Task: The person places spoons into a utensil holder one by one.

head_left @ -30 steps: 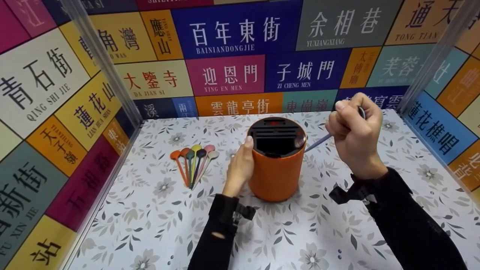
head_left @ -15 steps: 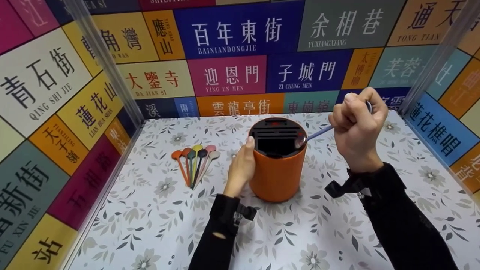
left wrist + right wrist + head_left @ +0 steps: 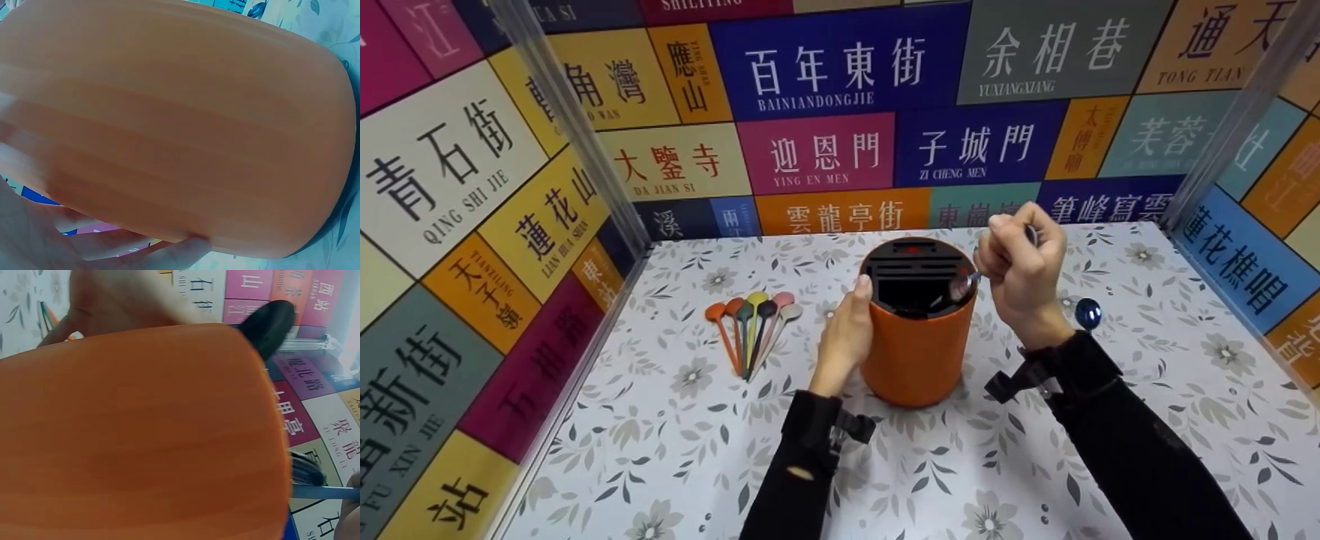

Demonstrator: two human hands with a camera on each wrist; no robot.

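An orange cylindrical utensil holder [image 3: 919, 356] stands on the patterned table, its black slotted top [image 3: 913, 296] facing up. My left hand [image 3: 846, 330] grips its left side, thumb at the rim; in the left wrist view its fingers [image 3: 174, 254] lie along the holder's wall. At the opposite rim my right hand [image 3: 1024, 274] is curled around a spoon with a thin blue handle [image 3: 329, 492], much of it hidden by the fingers. The handle reaches the holder's edge. Close to that spot, a shiny spoon bowl [image 3: 960, 289] shows at the top.
Several coloured spoons [image 3: 750, 330] lie fanned out on the table left of the holder. A shiny blue round piece, like a spoon bowl [image 3: 1087, 313], shows beside my right wrist. Sign-printed walls [image 3: 825, 154] enclose the back and sides.
My right hand first rises slightly, then comes down and left to the holder's rim with the spoon. The blue round piece by the wrist has come into view. My left hand keeps its place.
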